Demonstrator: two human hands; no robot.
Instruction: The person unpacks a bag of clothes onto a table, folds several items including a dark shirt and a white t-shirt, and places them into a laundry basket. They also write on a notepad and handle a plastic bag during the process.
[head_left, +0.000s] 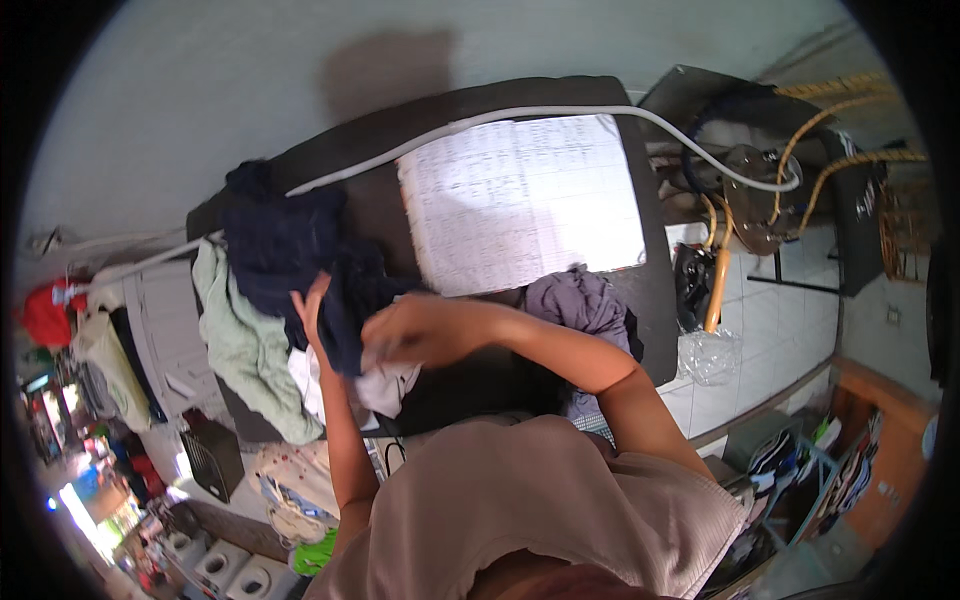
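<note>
A crumpled navy cloth (281, 236) lies on the left part of the black-topped table (480, 386), one fold of it hanging between my hands. My left hand (310, 309) is at this fold, thumb and finger raised; the cloth hides part of its grip. On the fold's other side, my right hand (420, 330) has its fingers curled at the navy edge, blurred by motion. White cloth (394, 390) lies below both hands. A pale green fleecy cloth (244, 360) spreads along the table's left end, partly under the navy one.
An open book of handwritten pages (525, 202) lies beyond my right hand. A greyish-purple cloth (577, 304) is bunched near my right forearm. A white tube (525, 114) arches over the table's back. Yellow-patterned cords (817, 180) and a clear plastic bag (709, 356) are at right.
</note>
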